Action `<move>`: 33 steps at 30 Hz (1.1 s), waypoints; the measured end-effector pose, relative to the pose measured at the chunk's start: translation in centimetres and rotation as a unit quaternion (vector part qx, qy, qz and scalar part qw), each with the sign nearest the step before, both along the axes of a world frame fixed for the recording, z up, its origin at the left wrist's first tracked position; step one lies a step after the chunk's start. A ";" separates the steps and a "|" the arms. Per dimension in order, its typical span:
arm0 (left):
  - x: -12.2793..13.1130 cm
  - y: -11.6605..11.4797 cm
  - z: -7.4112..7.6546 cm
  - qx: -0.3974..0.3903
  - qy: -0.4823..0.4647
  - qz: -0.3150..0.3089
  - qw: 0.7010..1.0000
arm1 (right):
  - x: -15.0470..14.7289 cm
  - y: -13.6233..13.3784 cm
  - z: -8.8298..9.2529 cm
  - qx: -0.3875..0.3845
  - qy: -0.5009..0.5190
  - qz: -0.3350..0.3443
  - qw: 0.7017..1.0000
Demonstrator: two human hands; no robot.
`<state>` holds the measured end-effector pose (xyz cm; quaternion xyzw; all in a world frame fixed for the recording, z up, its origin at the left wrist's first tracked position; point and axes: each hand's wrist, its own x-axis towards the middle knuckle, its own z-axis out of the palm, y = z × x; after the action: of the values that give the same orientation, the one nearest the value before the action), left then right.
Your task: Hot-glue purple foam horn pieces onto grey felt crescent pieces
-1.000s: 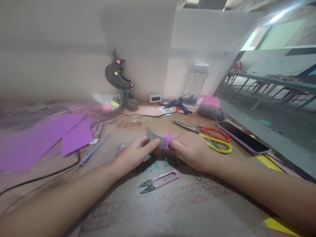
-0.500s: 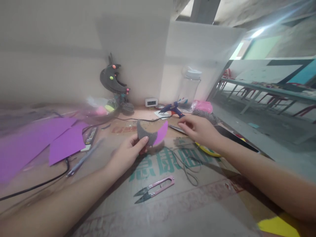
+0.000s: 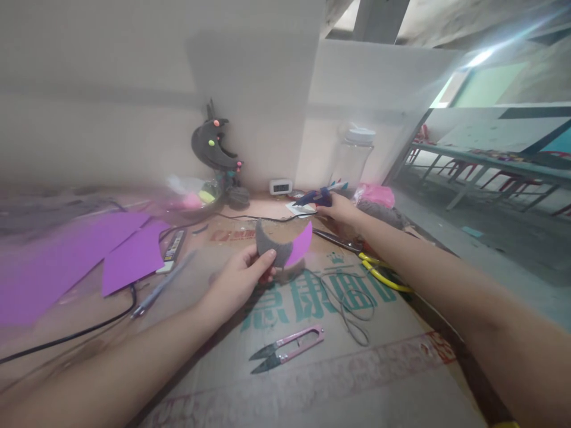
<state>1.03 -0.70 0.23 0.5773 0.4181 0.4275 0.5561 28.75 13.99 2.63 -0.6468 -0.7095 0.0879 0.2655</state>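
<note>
Between the thumb and fingers of my left hand (image 3: 247,270) is a crescent-shaped piece (image 3: 275,245), its left part covered in grey material and its right tip bare purple. My right hand (image 3: 336,209) is farther back, its fingers wrapped round the handle of a dark blue glue gun (image 3: 316,197). The gun's nozzle points left over a small white paper (image 3: 300,209). Yellow-handled scissors (image 3: 379,274) lie below my right forearm. Closer to me are pink thread snips (image 3: 289,348) and a loop of grey cord (image 3: 345,303).
Purple sheets (image 3: 134,255), a pen (image 3: 163,285) and a black cable (image 3: 66,330) lie at the left. Along the wall stand a dark crescent ornament (image 3: 212,142), a small white clock (image 3: 281,186), a clear jar (image 3: 354,157) and a pink bundle (image 3: 375,195). Cardboard covers the table.
My right hand has moved back and taken hold of the glue gun, uncovering more of the scissors. My left hand still holds the crescent. The view has shifted slightly.
</note>
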 end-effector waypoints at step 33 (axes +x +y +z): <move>-0.4 0.5 -0.4 0.015 -0.002 0.016 1.000 | -4.2 -18.7 0.3 -0.045 0.081 0.151 0.984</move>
<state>0.63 -0.24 -0.13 0.5780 0.4195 0.4437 0.5413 24.60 -4.73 2.91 -0.5339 -0.7707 0.2108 0.2766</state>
